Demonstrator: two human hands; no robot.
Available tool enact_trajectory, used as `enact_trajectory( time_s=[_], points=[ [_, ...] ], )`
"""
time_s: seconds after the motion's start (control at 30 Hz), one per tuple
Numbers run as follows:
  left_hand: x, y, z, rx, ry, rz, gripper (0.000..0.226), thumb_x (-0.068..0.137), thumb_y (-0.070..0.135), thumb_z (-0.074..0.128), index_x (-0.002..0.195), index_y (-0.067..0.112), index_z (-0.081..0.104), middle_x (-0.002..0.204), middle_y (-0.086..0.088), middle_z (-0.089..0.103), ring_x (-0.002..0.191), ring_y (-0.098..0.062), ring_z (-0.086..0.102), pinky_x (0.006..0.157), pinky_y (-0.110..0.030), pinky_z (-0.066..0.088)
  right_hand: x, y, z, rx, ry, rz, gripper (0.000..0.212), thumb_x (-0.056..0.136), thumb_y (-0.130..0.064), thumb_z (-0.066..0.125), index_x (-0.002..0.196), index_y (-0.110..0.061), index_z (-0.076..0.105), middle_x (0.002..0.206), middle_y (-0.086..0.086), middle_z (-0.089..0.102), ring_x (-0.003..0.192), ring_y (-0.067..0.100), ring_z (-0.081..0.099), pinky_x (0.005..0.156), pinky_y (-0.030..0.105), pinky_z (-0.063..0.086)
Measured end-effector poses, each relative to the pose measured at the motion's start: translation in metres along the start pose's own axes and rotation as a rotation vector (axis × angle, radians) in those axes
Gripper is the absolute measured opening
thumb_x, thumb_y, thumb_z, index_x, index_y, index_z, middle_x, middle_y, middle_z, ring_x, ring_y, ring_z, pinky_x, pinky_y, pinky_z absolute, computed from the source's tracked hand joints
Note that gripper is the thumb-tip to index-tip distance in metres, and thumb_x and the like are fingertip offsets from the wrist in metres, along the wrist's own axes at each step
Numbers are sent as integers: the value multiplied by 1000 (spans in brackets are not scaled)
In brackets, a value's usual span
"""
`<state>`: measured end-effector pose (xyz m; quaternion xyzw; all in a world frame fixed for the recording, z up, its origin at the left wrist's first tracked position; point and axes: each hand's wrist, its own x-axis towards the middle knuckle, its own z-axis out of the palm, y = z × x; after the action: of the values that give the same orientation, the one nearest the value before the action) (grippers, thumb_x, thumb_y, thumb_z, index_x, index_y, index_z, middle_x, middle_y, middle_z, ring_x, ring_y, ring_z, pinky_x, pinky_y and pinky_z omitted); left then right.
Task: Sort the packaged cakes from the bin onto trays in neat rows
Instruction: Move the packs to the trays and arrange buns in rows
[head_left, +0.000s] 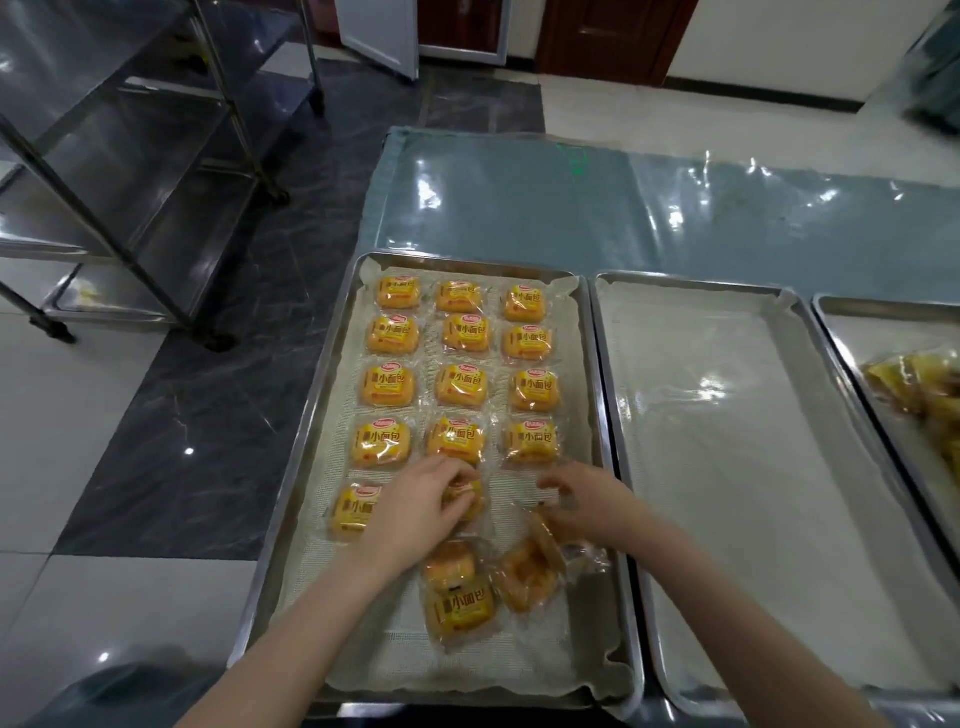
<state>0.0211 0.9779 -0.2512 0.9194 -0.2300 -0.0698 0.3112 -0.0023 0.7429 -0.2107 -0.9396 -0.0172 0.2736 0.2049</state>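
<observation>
The left hand (415, 506) lies over the near middle of the left tray (311, 415). Its fingers are curled round a packaged cake (467, 493), which it holds on the liner at the middle place of the fifth row. The right hand (589, 499) is just beside it, with bent fingers. Its fingertips are close to the clear edge of a tilted packet (543, 535), but we cannot tell if they pinch it or only touch it.

Left of the held cake we see a flat packet (353, 512), label up, first in that row. Behind the hands, four full rows of packets (460, 384) lie three across, labels up. In front of the hands, loose packets (457, 597) lie without order, some overlapping. The tray is lined with a pale mesh sheet (545, 654).

Just beside it on the right stands a second steel tray (605, 395) with a similar liner. Further right is a third tray (852, 332), cut by the picture edge, with a heap of yellow packets (919, 389) in it. The trays stand on a table with a blue-green cover (519, 208) under shiny plastic. A steel rack (156, 171) stands at the left.
</observation>
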Motion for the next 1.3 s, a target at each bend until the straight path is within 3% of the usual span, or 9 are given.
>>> enact_trajectory(
  time_s=[0.13, 0.27, 0.33, 0.43, 0.53, 0.63, 0.8, 1.03, 1.3],
  points=[
    [17, 26, 9, -110, -213, -8, 29, 91, 33, 62, 120, 27, 60, 112, 14, 63, 99, 1, 57, 92, -20, 48, -5, 5, 16, -138, -74, 11, 37, 80, -52, 64, 102, -23, 62, 101, -5, 58, 90, 14, 57, 83, 33, 54],
    [21, 38, 17, -194, -293, -57, 31, 93, 30, 60, 123, 26, 58, 110, 12, 63, 98, 0, 57, 92, -20, 49, -8, 9, 22, -71, -21, -18, 46, 73, -46, 71, 111, -22, 62, 106, -5, 56, 94, 12, 55, 86, 31, 52],
    [20, 39, 18, -269, -270, -86, 29, 92, 29, 61, 121, 28, 59, 108, 16, 61, 99, 1, 56, 89, -19, 48, -11, 11, 20, 146, 72, -5, 48, 77, -41, 72, 122, -24, 61, 117, -8, 52, 103, 9, 55, 88, 25, 52],
    [21, 39, 17, -454, -253, -171, 27, 86, 26, 69, 109, 35, 59, 112, 20, 59, 108, 1, 54, 92, -24, 47, -18, 5, 8, 618, 118, 64, 44, 83, -46, 68, 125, -32, 61, 119, -15, 38, 104, 1, 50, 71, 11, 49],
    [23, 39, 15, -580, -254, -225, 32, 80, 18, 76, 103, 29, 57, 109, 12, 64, 108, -5, 58, 92, -30, 51, -14, 3, 6, 727, 38, -18, 31, 88, -43, 64, 119, -39, 64, 115, -11, 61, 105, 8, 60, 84, 23, 53],
    [24, 38, 18, -520, -184, -255, 27, 79, 23, 76, 94, 25, 54, 93, 6, 65, 88, -12, 64, 80, -34, 55, -9, 5, 12, 801, 125, 41, 34, 90, -30, 63, 124, -36, 62, 110, -8, 68, 102, 9, 65, 90, 31, 55],
    [21, 34, 24, -388, -16, -320, 23, 85, 40, 69, 92, 27, 51, 88, 9, 63, 83, -7, 61, 73, -27, 52, -10, 11, 24, 774, 308, 91, 49, 79, -28, 77, 123, -33, 56, 119, -7, 59, 100, 6, 63, 72, 18, 56],
    [17, 36, 25, -277, -21, -264, 19, 88, 31, 67, 104, 21, 63, 99, 11, 63, 86, -6, 61, 74, -18, 48, -13, 13, 39, 684, 435, 81, 55, 81, -11, 74, 128, -32, 54, 125, -7, 45, 100, 3, 60, 77, 7, 49],
    [15, 41, 34, -73, -80, -185, 32, 81, 26, 75, 111, 25, 64, 105, 10, 67, 94, -5, 63, 86, -26, 56, -10, 14, 55, 448, 508, 139, 36, 87, -7, 65, 121, -18, 62, 118, -6, 53, 104, 10, 58, 97, 30, 51]
  ],
)
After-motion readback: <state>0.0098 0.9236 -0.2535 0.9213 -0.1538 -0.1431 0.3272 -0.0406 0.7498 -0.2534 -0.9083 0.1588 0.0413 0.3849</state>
